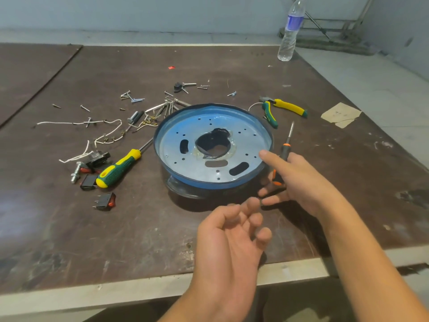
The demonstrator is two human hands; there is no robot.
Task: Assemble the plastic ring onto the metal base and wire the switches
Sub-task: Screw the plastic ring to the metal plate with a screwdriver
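A: where's the metal base (176, 156)?
B: mid desk (69, 228), open face up, just ahead of both hands. Round pressed disc, bare metal with a bluish sheen, raised lip all round. Big irregular hole in the centre, three oblong slots around it, small holes dotted over the face.
A: plastic ring (220, 194)?
B: dark, wraps the outside of the base, clearest under the near edge. Can't tell if it's fully seated.
A: switches (104, 201)?
B: three black rockers left of the base, on the desk. Nearest one lies alone, red rocker showing. The other two sit by the handle of the big green-yellow screwdriver (120, 166). White wires (97, 138) lie loose further left. One runs up to the far switch, can't tell if it's joined.
A: hands?
B: right hand (299, 182) grips a small screwdriver (287, 140), black-orange handle, tip pointing away. Index finger is out straight, tip at the base's right lip. Left hand (227, 233) is palm-up, near side of the base, fingers loosely bent, holding nothing.
A: else?
B: pliers (283, 110) right-rear of the base, screws (132, 98) scattered behind it, water bottle (291, 29) at the far edge.
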